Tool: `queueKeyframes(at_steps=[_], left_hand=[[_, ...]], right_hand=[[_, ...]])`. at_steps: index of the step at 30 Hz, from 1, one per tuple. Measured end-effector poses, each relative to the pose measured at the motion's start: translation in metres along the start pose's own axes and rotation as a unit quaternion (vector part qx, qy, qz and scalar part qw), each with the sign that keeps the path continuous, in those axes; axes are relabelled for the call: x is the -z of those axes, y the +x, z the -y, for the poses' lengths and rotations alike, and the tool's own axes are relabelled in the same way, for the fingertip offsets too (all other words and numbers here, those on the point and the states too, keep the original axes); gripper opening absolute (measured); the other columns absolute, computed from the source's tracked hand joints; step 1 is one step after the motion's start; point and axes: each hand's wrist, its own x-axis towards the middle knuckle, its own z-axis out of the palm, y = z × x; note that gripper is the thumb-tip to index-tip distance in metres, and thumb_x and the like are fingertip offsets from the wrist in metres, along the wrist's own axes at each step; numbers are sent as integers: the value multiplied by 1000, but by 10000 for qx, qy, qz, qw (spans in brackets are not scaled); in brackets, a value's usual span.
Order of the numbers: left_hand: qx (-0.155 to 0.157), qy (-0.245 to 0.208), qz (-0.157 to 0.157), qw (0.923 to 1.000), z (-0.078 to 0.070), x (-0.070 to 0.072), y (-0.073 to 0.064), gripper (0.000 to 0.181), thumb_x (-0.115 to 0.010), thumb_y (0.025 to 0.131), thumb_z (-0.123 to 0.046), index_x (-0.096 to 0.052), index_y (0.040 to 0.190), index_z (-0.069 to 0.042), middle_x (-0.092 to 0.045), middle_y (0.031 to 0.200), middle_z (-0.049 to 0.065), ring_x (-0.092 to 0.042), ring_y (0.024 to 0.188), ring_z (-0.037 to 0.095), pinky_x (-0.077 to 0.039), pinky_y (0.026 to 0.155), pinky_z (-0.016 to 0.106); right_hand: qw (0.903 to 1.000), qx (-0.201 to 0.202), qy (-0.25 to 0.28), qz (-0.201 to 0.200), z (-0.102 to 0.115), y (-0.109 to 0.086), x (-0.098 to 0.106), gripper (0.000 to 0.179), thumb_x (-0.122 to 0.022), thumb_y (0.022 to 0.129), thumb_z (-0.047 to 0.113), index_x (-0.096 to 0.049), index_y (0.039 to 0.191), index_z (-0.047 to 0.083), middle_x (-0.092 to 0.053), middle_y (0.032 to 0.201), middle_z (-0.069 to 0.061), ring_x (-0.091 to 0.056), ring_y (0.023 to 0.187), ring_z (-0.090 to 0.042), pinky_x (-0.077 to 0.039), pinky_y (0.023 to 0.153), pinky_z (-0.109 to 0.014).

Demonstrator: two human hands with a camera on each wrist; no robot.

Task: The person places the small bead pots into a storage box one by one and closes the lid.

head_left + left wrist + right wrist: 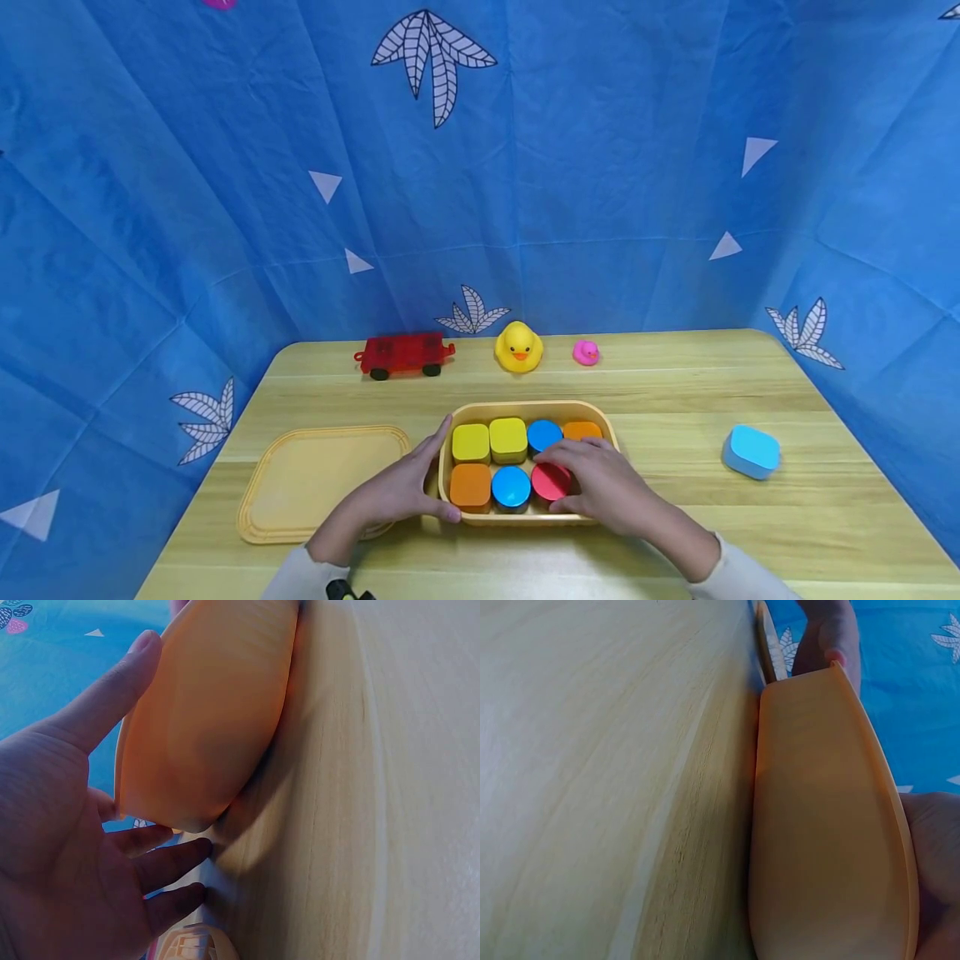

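Note:
In the head view an orange plastic box [527, 519] stands on the table. Inside are two yellow square-topped pieces [508, 439], two round blue-topped pieces [512, 487], two orange square-topped pieces [470, 487] and a red round-topped piece [550, 481]. My left hand [401, 483] holds the box's left end, thumb at the front corner and fingers at the back. My right hand [607, 483] reaches over the right side, its thumb and fingers around the red piece. In the right wrist view the box wall [829, 825] hides those fingertips.
Left of the box lies a flat orange lid [322, 479], partly behind my left arm. A light blue block [752, 452] sits at the right. Along the back stand a red toy wagon [405, 354], a yellow duck [518, 347] and a small pink duck [586, 352], before a blue curtain [600, 167].

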Motion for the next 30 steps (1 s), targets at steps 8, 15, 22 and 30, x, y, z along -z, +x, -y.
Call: queueKeyframes(at_steps=[8,15,22,30], left_hand=[[-8,161,-15,9999,-1,1,0,133,-91,75,-46,4,167,-29,-7,174,9,-15,158,37,-19,123,63],[-35,248,-24,9997,0,1,1,133,-91,76,-46,4,167,-30,-8,174,9,-15,158,37,-20,123,63],[-66,275,-14,9996,0,2,1,133,-91,76,-46,4,167,-28,-8,174,10,-16,157,38,-20,123,63],[-103,255,7,9996,0,2,1,132,-91,77,-46,5,166,-32,-7,174,10,-14,157,38,-20,123,62]], right_hand=[[10000,-11,-2,41,0,1,0,55,-93,77,31,-72,125,16,-71,123,3,-63,117,-22,-43,107,-58],[9999,-105,13,79,0,1,-1,55,-93,77,31,-72,126,16,-70,124,3,-62,118,-22,-42,108,-58],[10000,-36,20,-82,-1,0,-2,55,-93,76,31,-72,125,17,-71,123,4,-63,117,-21,-44,107,-56],[9992,-53,202,-340,-2,-4,-3,55,-92,77,31,-72,126,19,-70,125,7,-63,114,-23,-47,102,-53]])
